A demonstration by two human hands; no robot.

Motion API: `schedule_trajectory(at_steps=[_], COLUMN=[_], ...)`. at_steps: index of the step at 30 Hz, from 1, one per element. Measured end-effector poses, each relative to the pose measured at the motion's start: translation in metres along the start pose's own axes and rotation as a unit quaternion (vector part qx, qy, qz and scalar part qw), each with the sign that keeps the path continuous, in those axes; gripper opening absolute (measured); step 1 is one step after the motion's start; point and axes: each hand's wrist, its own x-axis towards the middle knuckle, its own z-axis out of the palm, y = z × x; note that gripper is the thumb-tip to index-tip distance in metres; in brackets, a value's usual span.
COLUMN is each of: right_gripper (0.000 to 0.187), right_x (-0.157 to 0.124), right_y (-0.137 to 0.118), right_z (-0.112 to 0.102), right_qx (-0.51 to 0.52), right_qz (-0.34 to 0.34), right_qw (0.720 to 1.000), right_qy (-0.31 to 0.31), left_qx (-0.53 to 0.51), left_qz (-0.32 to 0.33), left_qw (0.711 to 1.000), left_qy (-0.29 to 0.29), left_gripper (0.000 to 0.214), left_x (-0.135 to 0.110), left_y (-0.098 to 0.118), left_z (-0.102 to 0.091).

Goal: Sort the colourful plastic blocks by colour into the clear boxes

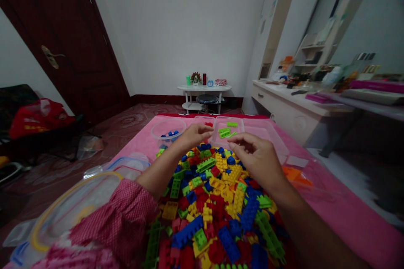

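My left hand (196, 135) hovers past the far edge of a big pile of toy building bricks (208, 193), beside a clear box with red bricks (208, 124). Its fingers reach out to the right, apart from the thumb, and I see nothing in them. My right hand (256, 153) is at the near right corner of a clear box (242, 126) with several light green bricks (224, 132) in it. The fingers curve loosely, with a gap between thumb and forefinger; no brick shows there. The pile mixes red, blue, yellow, green and orange pieces.
A round clear tub (168, 122) with blue bricks stands at the far left of the pink-covered table (139, 136). Clear lids (78, 201) lie at the left, and orange bricks (296, 176) sit at the right. A dressing table (290, 105) stands beyond.
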Motion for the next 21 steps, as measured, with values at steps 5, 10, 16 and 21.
schedule_trajectory(at_steps=[5, 10, 16, 21], right_gripper=[0.024, 0.023, 0.007, 0.023], right_x=[-0.012, -0.025, -0.017, -0.029], right_y=[0.009, 0.017, 0.001, -0.026], right_z=[0.017, 0.030, 0.021, 0.009], right_qx=[-0.109, -0.197, -0.199, -0.196], right_qz=[0.007, -0.021, -0.011, -0.021], right_qw=[0.979, 0.944, 0.942, 0.895], right_qy=[-0.173, -0.264, -0.270, -0.399], left_qx=[0.290, 0.418, 0.478, 0.493], left_qz=[0.027, 0.019, -0.003, -0.028], left_qw=[0.955, 0.907, 0.878, 0.869], left_qy=[-0.048, -0.042, -0.020, -0.011], left_gripper=[0.029, 0.040, 0.036, 0.032], left_x=[-0.043, -0.064, -0.069, -0.070], left_y=[-0.007, -0.019, -0.023, -0.022], left_z=[0.003, 0.000, 0.004, 0.004])
